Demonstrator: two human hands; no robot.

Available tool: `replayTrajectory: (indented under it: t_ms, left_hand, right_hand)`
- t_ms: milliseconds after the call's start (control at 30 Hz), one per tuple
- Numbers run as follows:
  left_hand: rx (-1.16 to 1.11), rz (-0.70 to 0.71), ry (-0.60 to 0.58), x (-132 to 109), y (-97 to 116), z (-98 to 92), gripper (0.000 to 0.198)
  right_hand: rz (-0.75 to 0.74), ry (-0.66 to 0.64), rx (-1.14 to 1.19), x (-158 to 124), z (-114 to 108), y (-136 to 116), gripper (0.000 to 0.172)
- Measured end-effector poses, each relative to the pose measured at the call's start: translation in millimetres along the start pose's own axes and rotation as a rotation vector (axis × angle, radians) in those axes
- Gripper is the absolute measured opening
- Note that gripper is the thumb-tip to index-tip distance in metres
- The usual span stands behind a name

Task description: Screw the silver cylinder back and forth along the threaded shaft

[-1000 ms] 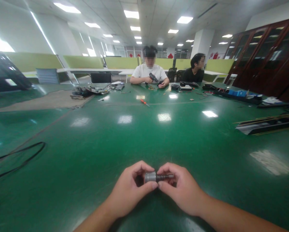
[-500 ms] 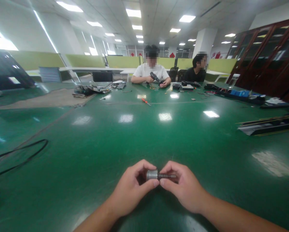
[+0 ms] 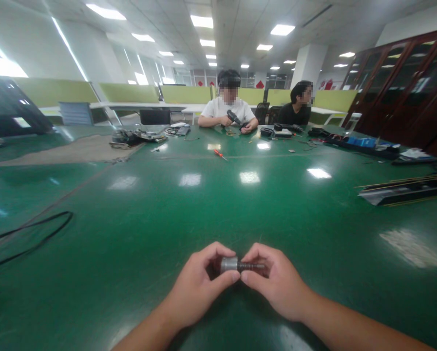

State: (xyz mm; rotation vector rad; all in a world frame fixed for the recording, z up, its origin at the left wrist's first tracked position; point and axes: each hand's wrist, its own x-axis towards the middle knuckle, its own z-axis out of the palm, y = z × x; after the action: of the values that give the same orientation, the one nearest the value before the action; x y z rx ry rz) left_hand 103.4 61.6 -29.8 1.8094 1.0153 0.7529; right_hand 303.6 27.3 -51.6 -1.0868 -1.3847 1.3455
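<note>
Left hand point(image 3: 207, 287) holds the part point(image 3: 230, 264) by its thick end; right hand point(image 3: 276, 280) curls round its shaft point(image 3: 253, 266) (grip unclear), above the desk point(image 3: 160, 209). Likely step: two-handed handling; next calls for steadiness.

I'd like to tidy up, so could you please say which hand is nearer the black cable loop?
Left. The left hand, on the metal part, is to the right of the black cable loop; the right hand is farther right.
</note>
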Motion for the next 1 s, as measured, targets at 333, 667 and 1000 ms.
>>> replayTrajectory:
  t_ms: [333,667,1000]
  left_hand:
    - [0.042,0.016,0.015,-1.7,0.5,1.4,0.021]
    - [0.095,0.053,0.057,-4.4,0.4,3.7,0.019]
    - [0.098,0.030,0.063,-2.6,5.7,3.5,0.021]
  right_hand:
    - [0.026,0.009,-0.008,0.0,1.7,-3.3,0.011]
    - [0.032,0.006,-0.020,0.6,0.9,-2.1,0.011]
    - [0.030,-0.003,-0.002,0.5,-0.5,-0.5,0.012]
